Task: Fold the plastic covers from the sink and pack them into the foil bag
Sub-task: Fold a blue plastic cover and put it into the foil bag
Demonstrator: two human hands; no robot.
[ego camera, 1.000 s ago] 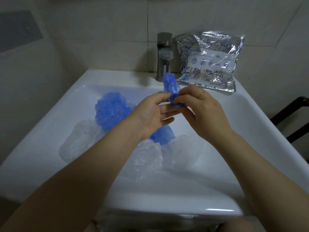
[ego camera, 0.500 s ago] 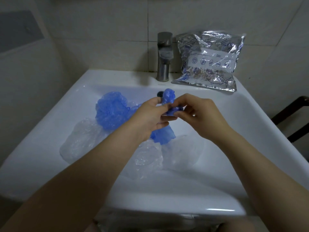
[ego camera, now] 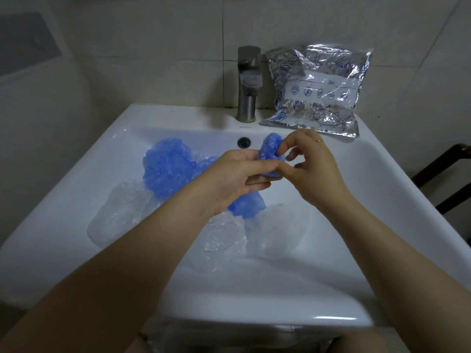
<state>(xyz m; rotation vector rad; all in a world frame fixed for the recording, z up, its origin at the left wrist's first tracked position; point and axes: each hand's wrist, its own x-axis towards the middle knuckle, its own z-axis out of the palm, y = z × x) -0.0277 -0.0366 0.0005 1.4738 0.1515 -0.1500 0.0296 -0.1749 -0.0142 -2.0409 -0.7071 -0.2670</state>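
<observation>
Pinching a folded blue cover (ego camera: 270,149) above the sink (ego camera: 76,189), fingers of the left hand (ego camera: 237,174) and right hand (ego camera: 309,164) clamp it; the foil bag (ego camera: 318,90) leans behind the sink.

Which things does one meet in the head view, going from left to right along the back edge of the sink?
Faucet → foil bag, which leans against the wall tiles.

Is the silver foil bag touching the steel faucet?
Apart. The head view shows a strip of tiled wall between the silver foil bag and the steel faucet.
</observation>
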